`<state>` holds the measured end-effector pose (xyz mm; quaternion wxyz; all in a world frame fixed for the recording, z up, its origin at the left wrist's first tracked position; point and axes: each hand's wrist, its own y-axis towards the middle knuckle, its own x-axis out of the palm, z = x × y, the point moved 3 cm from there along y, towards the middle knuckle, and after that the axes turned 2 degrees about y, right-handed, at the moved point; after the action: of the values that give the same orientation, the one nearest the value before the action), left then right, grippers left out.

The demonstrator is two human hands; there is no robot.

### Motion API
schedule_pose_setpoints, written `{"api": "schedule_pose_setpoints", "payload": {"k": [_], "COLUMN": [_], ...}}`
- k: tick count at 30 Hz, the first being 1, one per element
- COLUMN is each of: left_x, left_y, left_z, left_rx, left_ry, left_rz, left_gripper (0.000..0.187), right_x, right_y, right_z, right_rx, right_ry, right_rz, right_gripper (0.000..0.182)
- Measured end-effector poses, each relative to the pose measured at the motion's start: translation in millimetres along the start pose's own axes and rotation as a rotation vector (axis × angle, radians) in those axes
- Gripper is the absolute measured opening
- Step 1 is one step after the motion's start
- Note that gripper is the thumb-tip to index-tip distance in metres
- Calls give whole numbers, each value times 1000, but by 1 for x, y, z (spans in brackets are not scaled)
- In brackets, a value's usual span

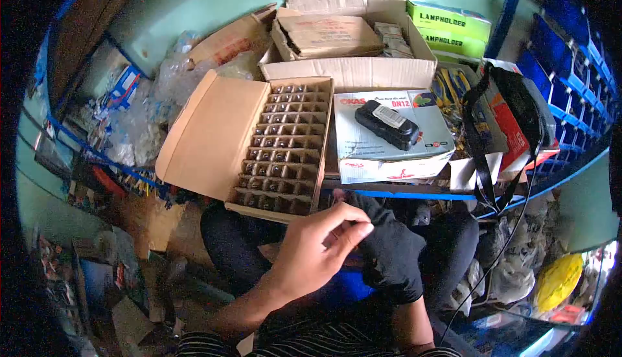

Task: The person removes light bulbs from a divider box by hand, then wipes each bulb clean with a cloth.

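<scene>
Both hands meet low in the lap, the bare left hand (321, 243) pinching its fingers against the black-gloved right hand (389, 247), any held part hidden; keep them steady just below the divided carton (285, 146) on the bench (414, 193).

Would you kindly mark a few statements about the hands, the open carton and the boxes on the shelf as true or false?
1. The right hand wears a black glove. True.
2. The open divided carton has empty cells. False: small dark parts fill its cells.
3. A black device lies on the white box. True.
4. The LAMPHOLDER box is red. False: it is green.
5. The left hand rests inside the carton. False: it is below the carton, fingertips meeting the gloved hand.
</scene>
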<state>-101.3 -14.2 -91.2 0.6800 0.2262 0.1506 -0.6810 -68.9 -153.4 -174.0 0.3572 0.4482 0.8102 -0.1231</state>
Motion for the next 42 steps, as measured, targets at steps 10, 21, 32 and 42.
{"api": "schedule_pose_setpoints", "payload": {"k": [10,21,32,42], "left_x": [-27,-133,-130,-34], "left_y": [11,188,193,45], "left_z": [10,-78,-79,49], "left_rx": [-41,106,58,353], "left_ry": [57,613,567,366], "left_rz": [11,81,27,197], "left_gripper": [13,17,12,16], "right_x": [-37,-43,-40,-7], "right_y": [17,29,37,44], "right_z": [-3,-8,-8,22], "right_rx": [-173,-58,-47,-69], "right_ry": [-397,-524,-96,572], "right_rz": [253,392,520,515], "right_gripper": [48,18,17,24]}}
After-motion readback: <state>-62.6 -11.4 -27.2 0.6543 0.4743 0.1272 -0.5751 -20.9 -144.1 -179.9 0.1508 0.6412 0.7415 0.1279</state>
